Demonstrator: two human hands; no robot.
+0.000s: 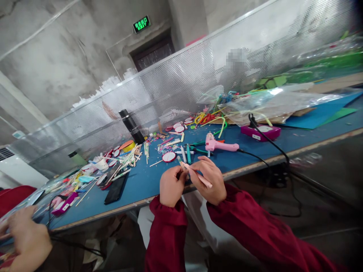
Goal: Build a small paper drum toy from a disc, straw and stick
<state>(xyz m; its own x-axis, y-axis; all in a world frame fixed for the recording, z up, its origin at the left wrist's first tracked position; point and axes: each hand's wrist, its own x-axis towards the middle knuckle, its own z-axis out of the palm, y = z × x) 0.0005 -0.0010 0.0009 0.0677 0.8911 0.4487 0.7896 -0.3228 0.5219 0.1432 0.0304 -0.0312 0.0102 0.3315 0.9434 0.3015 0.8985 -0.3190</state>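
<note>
My left hand (171, 185) is closed at the table's front edge, pinching a small flat stick (180, 161) with a greenish mark on it. Close beside it, my right hand (209, 180) is wrapped round a pale pink pen (204, 180), its tip end meeting the stick near my left fingers. The exact contact is partly hidden by the fingers. Just beyond the hands lie a teal marker pen (188, 154) and a round white disc with a red rim (169, 156). A pink glue gun (222, 146) rests to the right of them.
Wooden sticks (132, 158), a black phone (116, 189) and a black bottle (132, 126) occupy the left side. A purple box (261, 133) with a black cable sits right, near plastic bags (272, 104). Another person's hand (28, 238) is at lower left.
</note>
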